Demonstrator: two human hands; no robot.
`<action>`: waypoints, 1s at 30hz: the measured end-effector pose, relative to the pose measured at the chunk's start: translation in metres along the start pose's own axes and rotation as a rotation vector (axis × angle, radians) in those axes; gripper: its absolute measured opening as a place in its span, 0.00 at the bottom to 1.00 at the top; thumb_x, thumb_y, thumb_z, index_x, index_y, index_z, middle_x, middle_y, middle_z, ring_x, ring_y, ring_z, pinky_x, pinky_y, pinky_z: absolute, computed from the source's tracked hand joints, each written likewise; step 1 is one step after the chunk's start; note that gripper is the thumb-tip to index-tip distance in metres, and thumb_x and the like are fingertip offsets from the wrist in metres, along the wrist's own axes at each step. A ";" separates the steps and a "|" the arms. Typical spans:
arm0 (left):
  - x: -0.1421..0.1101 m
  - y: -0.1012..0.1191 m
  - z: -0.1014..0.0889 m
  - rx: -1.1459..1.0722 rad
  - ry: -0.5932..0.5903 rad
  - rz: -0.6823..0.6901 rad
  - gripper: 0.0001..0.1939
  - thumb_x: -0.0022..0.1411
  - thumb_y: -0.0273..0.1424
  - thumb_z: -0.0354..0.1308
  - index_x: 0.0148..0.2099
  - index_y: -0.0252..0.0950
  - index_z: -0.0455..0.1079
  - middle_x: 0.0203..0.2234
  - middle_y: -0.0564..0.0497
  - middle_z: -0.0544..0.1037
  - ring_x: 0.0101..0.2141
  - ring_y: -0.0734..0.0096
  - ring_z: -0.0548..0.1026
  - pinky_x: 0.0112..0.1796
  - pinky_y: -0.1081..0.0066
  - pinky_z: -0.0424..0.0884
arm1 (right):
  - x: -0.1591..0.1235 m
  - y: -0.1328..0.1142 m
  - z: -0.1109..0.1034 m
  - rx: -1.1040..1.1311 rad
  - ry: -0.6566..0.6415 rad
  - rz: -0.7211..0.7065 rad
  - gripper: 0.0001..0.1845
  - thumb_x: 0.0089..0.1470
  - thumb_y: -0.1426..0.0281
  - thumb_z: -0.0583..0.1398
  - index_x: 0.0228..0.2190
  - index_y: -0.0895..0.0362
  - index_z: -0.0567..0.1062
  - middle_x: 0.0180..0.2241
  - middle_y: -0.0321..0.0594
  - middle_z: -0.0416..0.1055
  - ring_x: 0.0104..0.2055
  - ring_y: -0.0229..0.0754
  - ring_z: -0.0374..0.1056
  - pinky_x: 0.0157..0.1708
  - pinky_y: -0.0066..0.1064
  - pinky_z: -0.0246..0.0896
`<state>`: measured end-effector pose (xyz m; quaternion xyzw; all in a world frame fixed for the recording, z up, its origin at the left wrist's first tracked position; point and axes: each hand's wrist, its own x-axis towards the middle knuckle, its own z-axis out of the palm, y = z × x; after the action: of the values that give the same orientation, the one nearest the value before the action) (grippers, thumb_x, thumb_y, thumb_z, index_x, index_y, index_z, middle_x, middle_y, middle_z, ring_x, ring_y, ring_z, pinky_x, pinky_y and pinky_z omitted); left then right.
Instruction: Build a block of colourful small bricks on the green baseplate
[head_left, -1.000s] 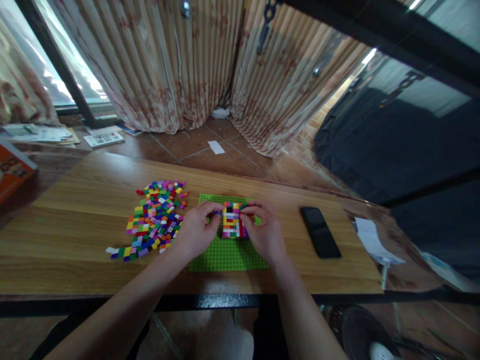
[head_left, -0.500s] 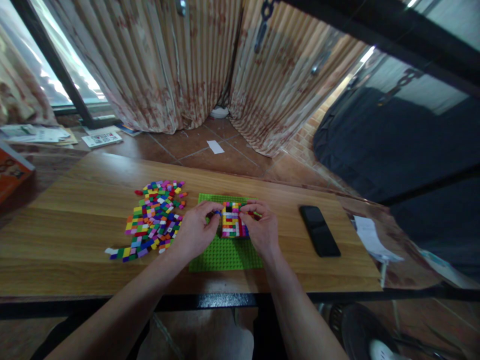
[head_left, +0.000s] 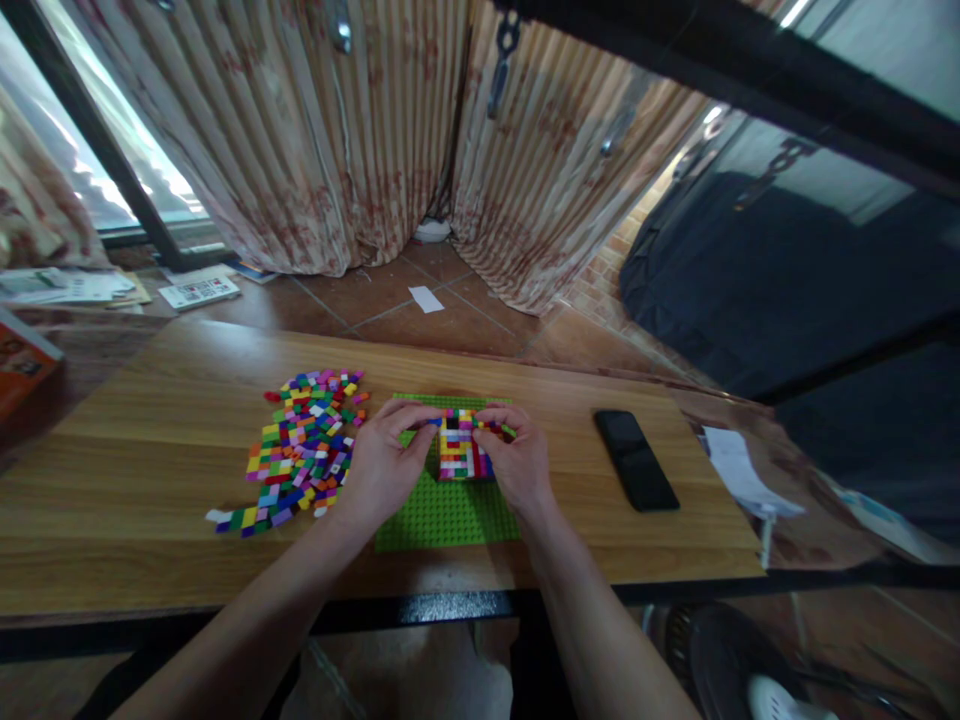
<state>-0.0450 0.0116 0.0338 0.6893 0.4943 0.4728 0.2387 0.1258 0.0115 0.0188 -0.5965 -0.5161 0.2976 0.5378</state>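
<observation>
A small block structure of multicoloured toy bricks (head_left: pixel 455 462) stands on a green studded baseplate (head_left: pixel 442 515). It has a dark opening near its far side. My left hand (head_left: pixel 386 460) pinches a small blue brick (head_left: pixel 434 422) between thumb and fingers, right by the structure's far left corner. On the opposite side, my right hand (head_left: pixel 517 460) has its thumb and fingers closed around the structure's far right part, covering much of that side. Whether a loose brick is also between those fingers is hidden.
A heap of loose coloured bricks (head_left: pixel 300 450) spreads on the wooden table (head_left: pixel 150 440) left of the baseplate. A black phone (head_left: pixel 636 460) lies to the right. White papers (head_left: pixel 739 470) rest beyond the table's right end, and an orange box (head_left: pixel 22 365) is at the far left.
The camera view has tilted slightly, shifting the scene a little. My left fingers with the blue brick have moved slightly toward the structure's far left corner; my right hand keeps about the same place on it.
</observation>
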 end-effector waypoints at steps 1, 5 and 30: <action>0.000 0.001 0.000 0.003 -0.001 0.005 0.09 0.62 0.29 0.55 0.39 0.39 0.77 0.36 0.50 0.79 0.39 0.67 0.76 0.43 0.66 0.73 | 0.000 -0.001 -0.001 0.009 -0.008 0.010 0.07 0.41 0.74 0.63 0.27 0.54 0.79 0.41 0.41 0.73 0.48 0.47 0.70 0.51 0.42 0.64; 0.001 0.001 0.001 0.001 -0.004 0.021 0.09 0.62 0.29 0.55 0.40 0.39 0.77 0.35 0.50 0.79 0.38 0.68 0.76 0.43 0.66 0.73 | 0.001 -0.002 -0.003 0.030 -0.033 0.045 0.07 0.42 0.73 0.64 0.28 0.54 0.80 0.43 0.42 0.72 0.49 0.48 0.69 0.47 0.42 0.67; 0.009 -0.013 0.031 -0.179 0.054 -0.122 0.09 0.55 0.27 0.60 0.39 0.37 0.78 0.35 0.49 0.79 0.38 0.65 0.76 0.44 0.64 0.72 | 0.002 -0.006 -0.006 0.021 -0.079 0.034 0.06 0.43 0.72 0.63 0.27 0.54 0.80 0.42 0.41 0.71 0.49 0.46 0.68 0.51 0.41 0.63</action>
<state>-0.0233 0.0290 0.0132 0.6209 0.4975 0.5180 0.3141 0.1299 0.0107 0.0260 -0.5872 -0.5237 0.3356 0.5180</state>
